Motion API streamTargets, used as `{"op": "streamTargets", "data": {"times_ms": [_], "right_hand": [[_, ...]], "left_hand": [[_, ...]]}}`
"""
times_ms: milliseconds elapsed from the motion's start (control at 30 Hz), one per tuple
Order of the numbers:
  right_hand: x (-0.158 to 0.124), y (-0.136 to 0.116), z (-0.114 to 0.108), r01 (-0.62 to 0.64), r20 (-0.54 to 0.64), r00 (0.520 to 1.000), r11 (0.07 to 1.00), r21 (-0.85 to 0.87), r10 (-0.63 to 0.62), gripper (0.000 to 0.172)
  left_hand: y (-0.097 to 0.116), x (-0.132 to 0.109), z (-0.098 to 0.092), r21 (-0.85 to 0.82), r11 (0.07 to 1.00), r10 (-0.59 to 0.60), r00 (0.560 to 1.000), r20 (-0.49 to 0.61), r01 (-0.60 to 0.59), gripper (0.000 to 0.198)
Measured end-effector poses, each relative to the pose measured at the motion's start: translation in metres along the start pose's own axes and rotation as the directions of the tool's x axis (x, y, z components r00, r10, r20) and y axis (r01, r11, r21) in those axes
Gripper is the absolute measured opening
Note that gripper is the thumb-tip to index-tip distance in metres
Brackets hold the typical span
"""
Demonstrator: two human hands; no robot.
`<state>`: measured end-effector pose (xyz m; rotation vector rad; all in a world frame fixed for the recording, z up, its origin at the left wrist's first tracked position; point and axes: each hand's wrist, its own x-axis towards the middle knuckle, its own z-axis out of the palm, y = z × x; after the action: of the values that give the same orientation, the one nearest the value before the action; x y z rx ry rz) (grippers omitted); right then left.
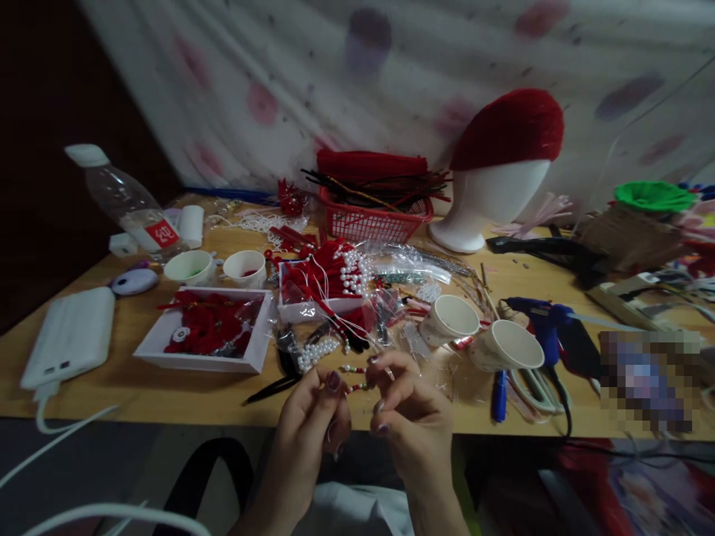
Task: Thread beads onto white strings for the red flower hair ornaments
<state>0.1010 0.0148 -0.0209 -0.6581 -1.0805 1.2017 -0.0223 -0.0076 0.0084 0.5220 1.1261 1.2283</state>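
Observation:
At the table's front edge, my left hand (pixel 316 417) pinches one end of a short beaded string (pixel 356 387) between thumb and forefinger. My right hand (pixel 410 402) has its fingers curled round the other end. Small red, white and green beads show in the gap between the hands; the rest of the string is hidden by my fingers. Just beyond lie a bunch of white pearl beads (pixel 317 353) and a white box (pixel 296 309) with red tassels and white cords. Black scissors or pliers (pixel 273 388) lie left of my hands; I cannot tell which.
A white box (pixel 206 362) of red pieces and a power bank (pixel 72 339) are at left, near a plastic bottle (pixel 131 197). Paper cups (pixel 511 350), a blue glue gun (pixel 544 327) and a blue pen (pixel 499 398) stand or lie right. Behind are a red basket (pixel 374 222) and foam head (pixel 491 193).

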Motion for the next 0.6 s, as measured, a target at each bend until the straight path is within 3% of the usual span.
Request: {"op": "streamTargets", "data": {"times_ms": [200, 433, 600], "right_hand": [[-0.0003, -0.0018, 0.0007, 0.013, 0.042, 0.999, 1.000, -0.021, -0.012, 0.004], [-0.0022, 0.0021, -0.0034, -0.015, -0.023, 1.000, 0.999, 0.038, 0.015, 0.019], [-0.0008, -0.0026, -0.0025, -0.047, -0.017, 0.999, 0.998, 0.029, 0.048, 0.009]], "left_hand": [[-0.0019, 0.0000, -0.0019, 0.031, 0.999, 0.021, 1.000, 0.011, -0.022, 0.055], [-0.0028, -0.0065, 0.0007, 0.101, 0.989, 0.105, 0.994, 0.020, -0.106, 0.051], [-0.0052, -0.0049, 0.0020, 0.087, 0.991, 0.104, 0.995, 0.009, -0.104, 0.043]]}}
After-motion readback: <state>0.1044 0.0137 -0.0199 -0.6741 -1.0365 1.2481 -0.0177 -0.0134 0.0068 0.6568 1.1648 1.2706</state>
